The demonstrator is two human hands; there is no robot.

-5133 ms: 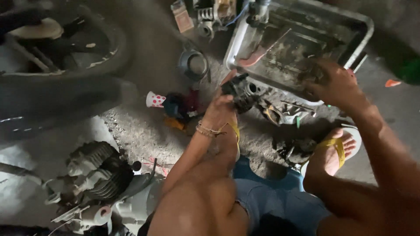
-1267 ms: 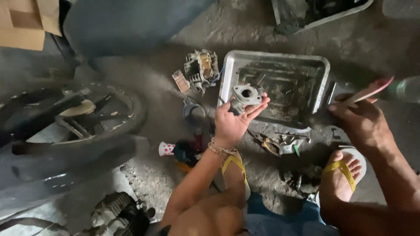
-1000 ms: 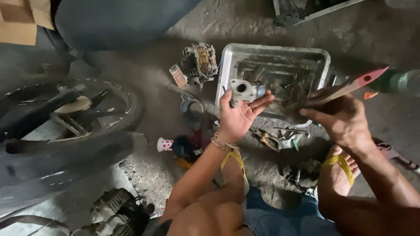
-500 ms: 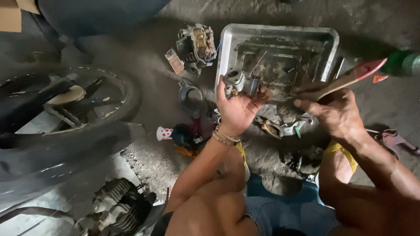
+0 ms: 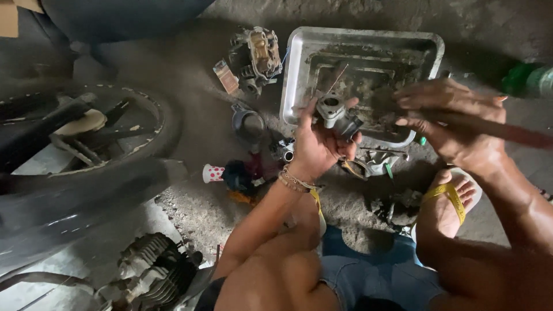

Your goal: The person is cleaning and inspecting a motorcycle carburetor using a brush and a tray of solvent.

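Since half a second ago the right hand [image 5: 461,129] has swung its long reddish flat tool [image 5: 501,131] down from a raised slant to lie nearly level, pointing off to the right, while the left hand [image 5: 318,145] has kept its grip on the small grey metal engine part with a round bore [image 5: 337,114].

Largest in view is the dark motorcycle wheel with its rubber tyre [image 5: 86,132], lying at the left on the dusty concrete floor [image 5: 190,213]. Next comes the dented rectangular silver metal tray [image 5: 299,63], grimy inside, set on the ground ahead of the person. At the bottom left sits a finned grey engine cylinder [image 5: 152,270]. Left of the tray rests a dirty carburettor-like metal assembly [image 5: 256,57].

The person squats, and the right foot wears a yellow-strapped sandal [image 5: 449,196].

The left hand is clamped around the small engine part, fingers [image 5: 305,118] wrapped up its left side and thumb on the right, holding it just over the tray's near edge. The right hand is closed around the flat tool, just right of the part and apart from the left hand. A small white cup with red dots [image 5: 213,173] lies on its side near the left wrist.
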